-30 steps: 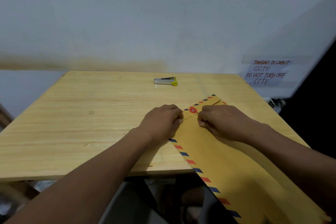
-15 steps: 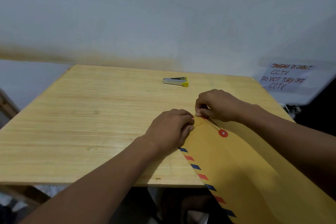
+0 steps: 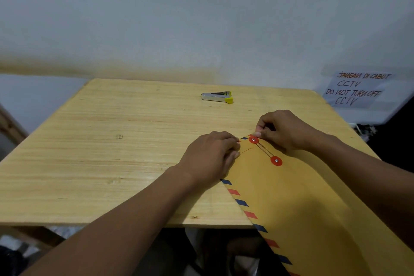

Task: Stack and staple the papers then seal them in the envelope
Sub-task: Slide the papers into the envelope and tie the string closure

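Observation:
A large brown envelope with a red-and-blue striped border lies at an angle on the right of the wooden table, its lower part hanging over the front edge. Its flap is folded down, and a thin string runs between two red discs, the upper one and the lower one. My left hand presses the envelope's left edge near the flap. My right hand pinches the string at the upper disc. No papers are visible. A silver stapler with a yellow end rests at the back of the table.
A white wall stands right behind the table. A handwritten paper notice hangs at the right. Dark clutter lies under the table's front edge, and a wooden frame shows at the far left.
The flap now lies folded down, with both red discs in sight. My right hand moved away from me up to the flap disc, string between the discs. My left hand stayed on the envelope's edge.

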The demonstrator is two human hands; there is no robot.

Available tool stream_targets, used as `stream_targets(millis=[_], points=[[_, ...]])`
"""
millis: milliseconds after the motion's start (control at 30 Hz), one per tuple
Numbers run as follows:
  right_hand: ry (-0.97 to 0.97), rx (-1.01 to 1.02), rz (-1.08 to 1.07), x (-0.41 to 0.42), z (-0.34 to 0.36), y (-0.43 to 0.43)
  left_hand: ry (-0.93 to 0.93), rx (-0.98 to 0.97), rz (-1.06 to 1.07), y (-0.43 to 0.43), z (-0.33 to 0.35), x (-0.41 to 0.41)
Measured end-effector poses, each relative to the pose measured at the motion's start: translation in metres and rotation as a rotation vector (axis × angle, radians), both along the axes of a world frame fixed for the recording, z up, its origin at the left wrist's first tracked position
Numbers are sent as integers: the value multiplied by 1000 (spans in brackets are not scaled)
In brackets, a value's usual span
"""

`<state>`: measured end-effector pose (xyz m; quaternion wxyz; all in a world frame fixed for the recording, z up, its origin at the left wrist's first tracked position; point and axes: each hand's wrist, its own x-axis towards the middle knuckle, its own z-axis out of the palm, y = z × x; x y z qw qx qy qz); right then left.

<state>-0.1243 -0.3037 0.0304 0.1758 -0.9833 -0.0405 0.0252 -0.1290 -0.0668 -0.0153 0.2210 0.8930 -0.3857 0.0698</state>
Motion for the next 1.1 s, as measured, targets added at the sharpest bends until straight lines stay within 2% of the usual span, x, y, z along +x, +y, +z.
stream_targets(millis=[167,300,533,633,833,933,1100], points=[[-93,-3,36,-38,-6,-9,-13,23,20,-1,1,-2],[-79,7,56,-65,-1,-11,-23,46,30,-2,3,-3],[41,-77,-115,-107,17,-27,-188,236,146,-8,12,-9],[117,-198,-224,-113,9,-35,-198,299,199,-8,18,-9],[131,-196,-386,-102,3,-53,-114,346,355,-15,22,5],[131,-36,-453,-94,6,-57,-111,286,409,-18,18,8],[9,321,-572,-84,9,-76,-130,217,398,-23,20,15]])
